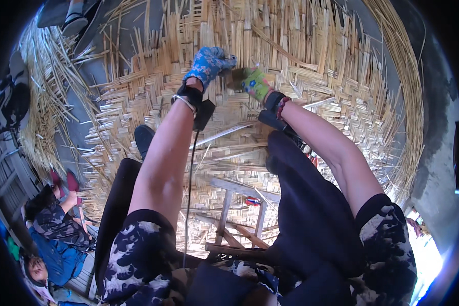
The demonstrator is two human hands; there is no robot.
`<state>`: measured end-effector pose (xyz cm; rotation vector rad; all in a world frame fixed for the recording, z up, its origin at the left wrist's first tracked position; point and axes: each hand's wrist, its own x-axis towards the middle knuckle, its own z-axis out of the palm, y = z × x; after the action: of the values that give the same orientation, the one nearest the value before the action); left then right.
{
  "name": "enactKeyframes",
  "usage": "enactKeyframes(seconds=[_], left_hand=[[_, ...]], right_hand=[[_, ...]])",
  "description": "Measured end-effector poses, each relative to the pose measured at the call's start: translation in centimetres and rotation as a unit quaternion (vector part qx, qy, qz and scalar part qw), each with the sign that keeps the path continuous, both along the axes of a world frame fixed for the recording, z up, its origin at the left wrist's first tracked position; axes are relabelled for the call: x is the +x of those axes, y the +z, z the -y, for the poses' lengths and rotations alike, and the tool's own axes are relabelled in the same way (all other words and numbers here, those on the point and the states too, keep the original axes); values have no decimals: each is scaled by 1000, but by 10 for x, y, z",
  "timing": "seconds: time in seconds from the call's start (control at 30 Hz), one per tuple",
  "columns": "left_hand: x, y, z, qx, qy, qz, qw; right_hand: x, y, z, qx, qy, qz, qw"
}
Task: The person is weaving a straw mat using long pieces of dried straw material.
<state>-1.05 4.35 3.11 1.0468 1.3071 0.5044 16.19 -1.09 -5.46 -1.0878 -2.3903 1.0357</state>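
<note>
My left hand (209, 66), in a blue floral glove, is closed at the upper middle of a large woven reed mat (122, 122); what it grips is too small to make out. Just right of it my right hand (255, 84), in a green floral glove, is closed and bent toward the left one, its fingertips blurred around something brownish that I cannot name. Loose reed ends (260, 25) stick up beyond both hands, and split strips (221, 135) lie on the weave beneath my arms.
Reed bundles lie left (61, 92) and right (408, 76). A wooden frame (221, 214) is beneath me, with a small red object (254, 201). Another person (61, 255) is at lower left; a foot (74, 23) shows at upper left. A grey wall or ledge (438, 127) runs right.
</note>
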Motion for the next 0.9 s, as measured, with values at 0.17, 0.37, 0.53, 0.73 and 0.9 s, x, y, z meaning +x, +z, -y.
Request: enactKeyframes(seconds=[0.17,0.37,0.53,0.73,0.9], left_hand=[[2,-18,0,42,-123,-129,983],[9,-23,6,-91,-51,-60,993],[-5,-21,40,134,162,-202,957],[8,-14,126,218,26,-250,943],[16,1,113,122,-138,-344,921]], right_hand=[[-1,37,-16,-79,19,286,955],[11,82,13,-310,-191,-1,932],[13,87,47,-185,-191,33,963],[23,60,58,-204,-276,18,939],[23,54,48,-210,-268,4,940]])
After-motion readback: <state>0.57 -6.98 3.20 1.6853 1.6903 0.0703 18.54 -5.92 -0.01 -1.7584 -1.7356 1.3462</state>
